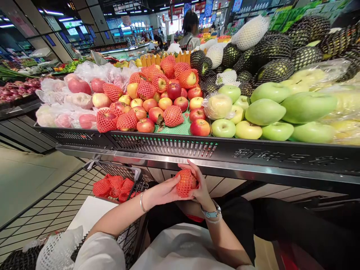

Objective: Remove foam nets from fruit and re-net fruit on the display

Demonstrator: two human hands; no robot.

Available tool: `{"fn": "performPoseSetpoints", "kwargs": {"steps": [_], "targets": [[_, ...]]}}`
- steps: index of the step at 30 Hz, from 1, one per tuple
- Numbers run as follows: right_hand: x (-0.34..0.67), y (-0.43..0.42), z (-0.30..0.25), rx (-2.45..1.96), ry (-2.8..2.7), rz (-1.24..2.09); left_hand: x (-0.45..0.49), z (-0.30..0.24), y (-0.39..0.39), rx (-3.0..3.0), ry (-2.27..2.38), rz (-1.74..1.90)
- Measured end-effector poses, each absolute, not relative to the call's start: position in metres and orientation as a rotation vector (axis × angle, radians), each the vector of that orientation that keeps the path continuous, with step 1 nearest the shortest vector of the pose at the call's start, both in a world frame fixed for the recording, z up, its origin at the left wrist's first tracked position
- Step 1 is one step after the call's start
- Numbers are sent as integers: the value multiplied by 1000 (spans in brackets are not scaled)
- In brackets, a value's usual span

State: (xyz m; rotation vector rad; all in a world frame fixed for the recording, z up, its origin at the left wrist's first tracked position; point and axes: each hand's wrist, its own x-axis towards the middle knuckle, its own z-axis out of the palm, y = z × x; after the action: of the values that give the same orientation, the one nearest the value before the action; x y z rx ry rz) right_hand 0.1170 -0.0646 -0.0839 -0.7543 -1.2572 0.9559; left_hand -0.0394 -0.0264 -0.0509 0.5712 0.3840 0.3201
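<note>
Both hands (166, 188) cup netted fruit (185, 183) (steel edge (253, 169) near, lap (236, 217) below).

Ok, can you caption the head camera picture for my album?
Fingers cup a netted fruit in front of the apples.

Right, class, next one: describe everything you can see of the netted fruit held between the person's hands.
The netted fruit is roundish and wrapped in a bright orange-red mesh sleeve that looks like soft foam, with small diamond-shaped openings. A reddish skin shows faintly through; the mesh hides too much to judge its condition. It is held in front of the person's body, near the metal rail of the display. The left hand touches its left side, the right hand its right.
</note>
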Motion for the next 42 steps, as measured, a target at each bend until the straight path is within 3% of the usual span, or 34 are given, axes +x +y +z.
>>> {"fn": "performPoseSetpoints", "kwargs": {"steps": [5,15,20,25,28,32,38,42], "targets": [[116,-74,-74,-821,-1399,751,-41,-48,-27,618,288,244],[105,-73,-82,-873,-1291,644,-32,-45,-38,887,571,497],[109,-71,-79,-884,-1220,559,-40,-29,-15,1502,674,938],[113,-69,-76,-968,-1113,601,-44,38,33,2297,839,1411],[115,-70,-77,-993,-1184,632,-29,76,65,2703,1111,1272],[122,-74,-80,-1022,-1333,628,-7,97,90,3143,1366,763],[135,-71,-88,-1091,-1297,616,1,100,92,3616,1023,387],[131,-68,-90,-1087,-1314,661,3,106,94,3629,903,156]]}}
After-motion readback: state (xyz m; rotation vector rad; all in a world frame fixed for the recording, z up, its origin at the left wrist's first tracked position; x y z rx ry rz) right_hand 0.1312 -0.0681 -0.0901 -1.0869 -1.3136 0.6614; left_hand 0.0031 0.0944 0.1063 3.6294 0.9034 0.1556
